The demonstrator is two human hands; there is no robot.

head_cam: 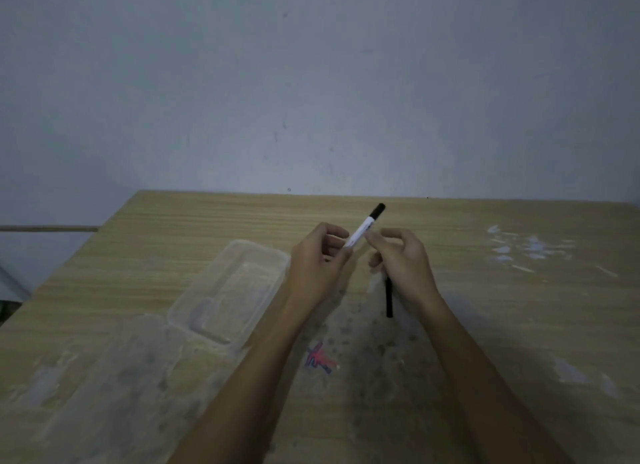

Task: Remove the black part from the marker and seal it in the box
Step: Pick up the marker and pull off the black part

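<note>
Two hands: raised together above the table (485, 325), head view.
Left hand (313, 266): fingers closed round the lower end of the white marker (363, 229), which tilts up to the right, black cap on top.
Right hand (403, 263): fingers pinched near the marker's barrel; a black part (389, 299) hangs down from under this hand.
Box (194, 311): clear, open, on the table left of the hands.
Lid (117, 387): flat, just in front of the box.

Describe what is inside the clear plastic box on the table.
The clear box looks empty: only the wooden table shows through it. The left hand covers its right edge.
</note>
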